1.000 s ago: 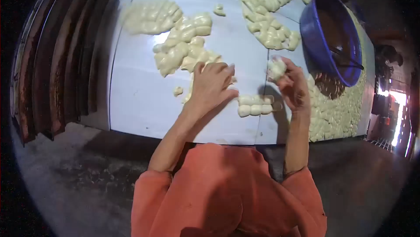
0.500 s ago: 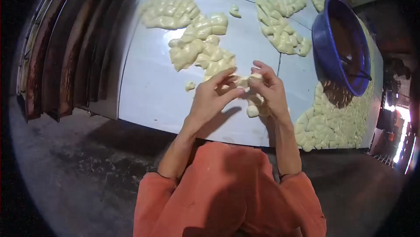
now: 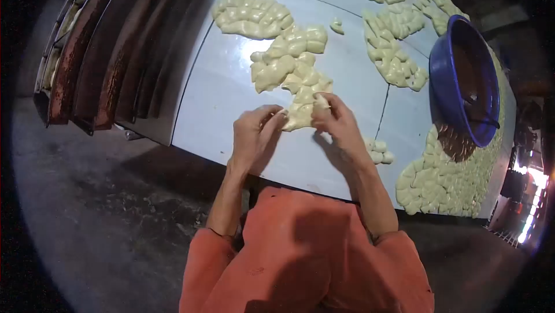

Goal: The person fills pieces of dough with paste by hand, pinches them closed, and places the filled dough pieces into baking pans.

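A winding mass of pale yellow dough pieces (image 3: 303, 79) lies on the white table, its near end between my hands. My left hand (image 3: 251, 134) is closed at the left of that end, thumb and fingers pinching a small bit of dough at the edge. On the other side my right hand (image 3: 342, 128) is closed with a pale dough piece (image 3: 321, 102) at its fingertips, over the mass. Just right of my right wrist sit several small rounded dough pieces (image 3: 378, 151), partly hidden by the hand.
A blue basin (image 3: 442, 76) with brownish contents and a dark stick stands at the right. Flattened dough pieces spread around it (image 3: 433, 180), and another dough patch (image 3: 390, 53) lies farther back. Rusty metal trays (image 3: 110, 58) stand in a row beyond the table's left edge.
My hands have moved apart and left, from the small rounded pieces to the near end of the dough mass. The small loose bit beside the mass no longer shows. The view has shifted.
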A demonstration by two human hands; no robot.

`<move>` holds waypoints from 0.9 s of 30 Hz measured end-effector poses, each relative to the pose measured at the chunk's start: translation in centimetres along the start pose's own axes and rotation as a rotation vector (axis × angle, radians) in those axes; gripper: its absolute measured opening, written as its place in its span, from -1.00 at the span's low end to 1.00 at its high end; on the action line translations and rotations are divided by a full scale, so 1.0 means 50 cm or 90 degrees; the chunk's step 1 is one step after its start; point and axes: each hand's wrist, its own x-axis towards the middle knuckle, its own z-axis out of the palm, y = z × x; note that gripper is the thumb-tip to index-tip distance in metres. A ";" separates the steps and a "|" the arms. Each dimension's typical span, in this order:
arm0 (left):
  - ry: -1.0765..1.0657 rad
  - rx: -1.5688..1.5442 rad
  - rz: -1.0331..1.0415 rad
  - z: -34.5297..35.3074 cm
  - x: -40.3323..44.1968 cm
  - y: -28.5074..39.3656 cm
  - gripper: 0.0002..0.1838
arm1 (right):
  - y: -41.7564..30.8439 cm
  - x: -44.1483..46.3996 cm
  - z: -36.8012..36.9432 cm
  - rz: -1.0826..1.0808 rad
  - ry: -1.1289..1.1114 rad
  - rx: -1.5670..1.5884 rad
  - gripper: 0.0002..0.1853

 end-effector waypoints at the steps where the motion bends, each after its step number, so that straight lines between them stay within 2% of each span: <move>1: -0.004 -0.002 0.006 0.010 -0.002 0.001 -0.80 | -0.006 -0.002 0.009 -0.004 0.007 0.000 -0.54; 3: -0.030 -0.148 0.053 0.028 -0.004 0.000 -0.79 | -0.011 -0.008 0.020 0.044 -0.081 0.047 -0.53; 4: -0.043 -0.132 0.070 0.032 -0.003 0.009 -0.78 | 0.019 0.014 0.009 -0.064 -0.135 0.006 -0.56; 7: -0.058 -0.117 0.092 0.037 0.004 0.024 -0.77 | 0.010 0.009 -0.010 -0.067 -0.134 0.012 -0.63; 10: -0.089 -0.088 0.105 0.038 0.003 0.034 -0.69 | 0.002 -0.003 -0.026 -0.016 -0.071 -0.034 -0.67; 13: -0.124 -0.069 0.053 0.049 0.002 0.048 -0.51 | 0.012 -0.007 -0.034 -0.055 -0.062 0.025 -0.69; 14: -0.127 -0.070 0.054 0.056 0.001 0.048 -0.51 | 0.020 -0.005 -0.040 -0.055 -0.059 0.026 -0.69; 16: -0.141 -0.029 0.110 0.067 0.002 0.044 -0.50 | 0.019 -0.001 -0.041 -0.102 -0.049 -0.108 -0.71; 17: -0.101 0.030 0.175 0.073 0.007 0.045 -0.59 | 0.013 -0.009 -0.040 -0.150 -0.018 -0.153 -0.73; 18: -0.103 0.031 0.180 0.075 0.014 0.043 -0.59 | -0.002 -0.017 -0.042 -0.154 -0.015 -0.151 -0.73; 20: -0.105 0.113 0.296 0.083 0.029 0.041 -0.72 | -0.021 -0.028 -0.054 -0.141 -0.001 -0.240 -0.73; 22: -0.094 0.112 0.306 0.097 0.039 0.042 -0.79 | -0.016 -0.046 -0.067 -0.140 0.025 -0.162 -0.78; 24: -0.062 0.227 0.304 0.105 0.054 0.029 -0.79 | -0.021 -0.069 -0.110 -0.172 -0.039 0.096 -0.85; 25: -0.080 0.196 0.255 0.106 0.063 0.028 -0.78 | -0.036 -0.090 -0.124 -0.207 -0.005 0.151 -0.86; 27: -0.056 0.202 0.285 0.112 0.091 0.046 -0.77 | -0.051 -0.105 -0.161 -0.285 0.039 0.283 -0.85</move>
